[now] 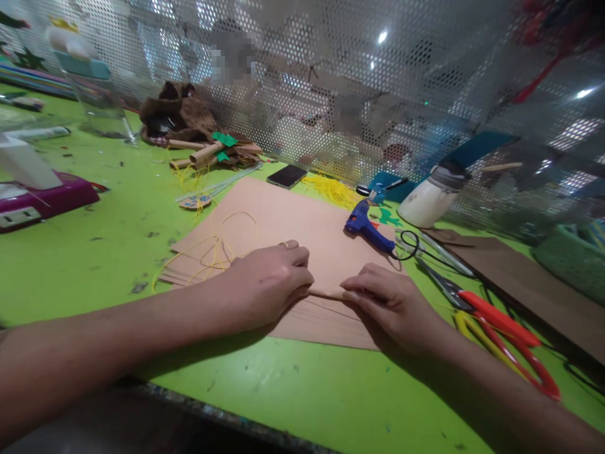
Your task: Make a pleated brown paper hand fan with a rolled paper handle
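Observation:
A stack of brown paper sheets (288, 214) lies on the green table. My left hand (269, 277) is closed, its fingertips pressed on the near edge of the top sheet, which looks narrowly turned up or rolled there. My right hand (394, 306) pinches the same edge farther right, a short gap from the left. Loose yellow string (217, 252) loops over the paper beside my left hand. On the stack's right side rests a blue glue gun (368, 228), its black cord running right. Scissors with red and yellow handles (508, 340) lie just right of my right hand.
Behind the paper are a phone (287, 176), yellow string (333, 189), rolled brown paper tubes (208, 152) and a white bottle (428, 198). A purple power strip (70, 192) sits left, brown board (534, 277) right. Perforated metal mesh (302, 94) closes off the back.

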A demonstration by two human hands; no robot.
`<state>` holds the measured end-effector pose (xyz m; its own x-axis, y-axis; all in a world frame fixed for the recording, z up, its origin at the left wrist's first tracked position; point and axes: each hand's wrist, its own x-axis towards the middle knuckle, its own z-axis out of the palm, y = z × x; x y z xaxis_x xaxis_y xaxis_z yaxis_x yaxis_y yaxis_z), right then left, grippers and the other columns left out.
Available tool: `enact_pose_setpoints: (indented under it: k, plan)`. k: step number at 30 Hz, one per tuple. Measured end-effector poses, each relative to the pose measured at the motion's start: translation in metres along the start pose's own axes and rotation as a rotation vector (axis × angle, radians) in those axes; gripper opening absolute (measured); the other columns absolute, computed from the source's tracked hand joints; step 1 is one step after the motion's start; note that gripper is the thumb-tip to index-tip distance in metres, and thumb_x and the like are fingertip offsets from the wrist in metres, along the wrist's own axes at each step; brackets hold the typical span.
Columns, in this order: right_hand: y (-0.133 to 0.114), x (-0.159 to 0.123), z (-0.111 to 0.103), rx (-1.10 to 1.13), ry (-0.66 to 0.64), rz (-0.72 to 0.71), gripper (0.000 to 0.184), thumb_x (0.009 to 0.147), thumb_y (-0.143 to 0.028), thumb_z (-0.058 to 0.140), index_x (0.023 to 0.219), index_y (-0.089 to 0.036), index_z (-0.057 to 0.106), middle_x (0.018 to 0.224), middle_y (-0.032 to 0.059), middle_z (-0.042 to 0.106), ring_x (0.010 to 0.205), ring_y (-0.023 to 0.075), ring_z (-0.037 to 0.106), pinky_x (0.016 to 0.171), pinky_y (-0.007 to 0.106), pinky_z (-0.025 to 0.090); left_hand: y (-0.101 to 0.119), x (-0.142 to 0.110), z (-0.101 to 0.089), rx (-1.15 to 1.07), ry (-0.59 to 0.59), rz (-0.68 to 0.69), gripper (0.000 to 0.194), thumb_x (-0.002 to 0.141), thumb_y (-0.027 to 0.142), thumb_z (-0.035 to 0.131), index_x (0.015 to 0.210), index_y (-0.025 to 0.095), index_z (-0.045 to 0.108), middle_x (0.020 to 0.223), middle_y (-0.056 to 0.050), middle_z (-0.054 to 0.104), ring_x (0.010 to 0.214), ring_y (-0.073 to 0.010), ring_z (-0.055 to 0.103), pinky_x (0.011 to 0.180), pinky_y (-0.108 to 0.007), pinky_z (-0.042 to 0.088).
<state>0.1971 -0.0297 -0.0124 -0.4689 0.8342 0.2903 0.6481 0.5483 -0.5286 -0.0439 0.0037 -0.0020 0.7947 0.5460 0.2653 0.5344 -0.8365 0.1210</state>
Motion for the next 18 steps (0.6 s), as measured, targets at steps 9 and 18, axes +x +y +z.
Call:
enact_pose_setpoints:
  k: [9,18]
  plan:
    - [0.009,-0.004,-0.009,0.029,-0.025,-0.01,0.02,0.093,-0.022,0.056,0.104,-0.019,0.073,0.084,0.0059,0.064,0.078,0.0159,0.06,0.068,0.029,0.048,0.001,0.001,-0.002,-0.066,-0.045,-0.072,0.032,0.097,0.028,0.041,0.083,0.017,0.067,0.086,-0.006,0.056,0.08,-0.0176,0.051,0.069,-0.029,0.042]
    - [0.009,-0.007,-0.02,0.159,-0.067,0.139,0.019,0.091,-0.021,0.059,0.105,-0.021,0.072,0.093,0.0049,0.067,0.086,0.0165,0.061,0.077,0.03,0.048,-0.002,0.0,0.0,-0.09,-0.058,-0.076,0.03,0.097,0.028,0.04,0.084,0.018,0.066,0.089,-0.005,0.054,0.083,-0.0177,0.05,0.071,-0.03,0.041]
